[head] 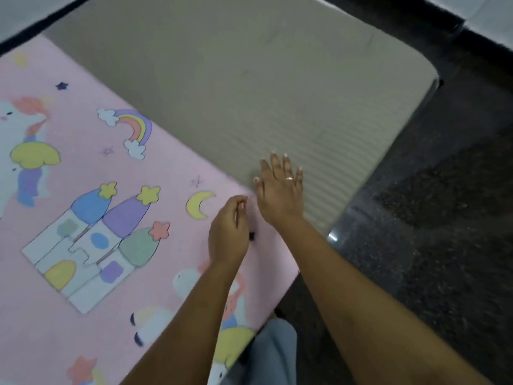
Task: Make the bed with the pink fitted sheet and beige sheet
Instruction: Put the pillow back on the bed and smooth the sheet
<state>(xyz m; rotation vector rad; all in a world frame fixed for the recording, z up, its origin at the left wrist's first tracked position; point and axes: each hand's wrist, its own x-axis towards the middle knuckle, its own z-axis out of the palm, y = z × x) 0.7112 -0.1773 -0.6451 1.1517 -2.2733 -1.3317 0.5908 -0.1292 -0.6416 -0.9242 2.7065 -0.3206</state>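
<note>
Near the bed's edge, your left hand [229,232] curls, pinching the pink fitted sheet [83,245] at its border. Just beyond, your right hand [280,190] lies spread flat on the beige sheet [249,65], which covers the far side.

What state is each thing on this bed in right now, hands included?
pink sheet: spread flat over the near part of the bed.
beige sheet: smooth, covering the far part.
left hand: fingers curled, apparently pinching the pink sheet's edge.
right hand: fingers straight, flat on the beige sheet.
</note>
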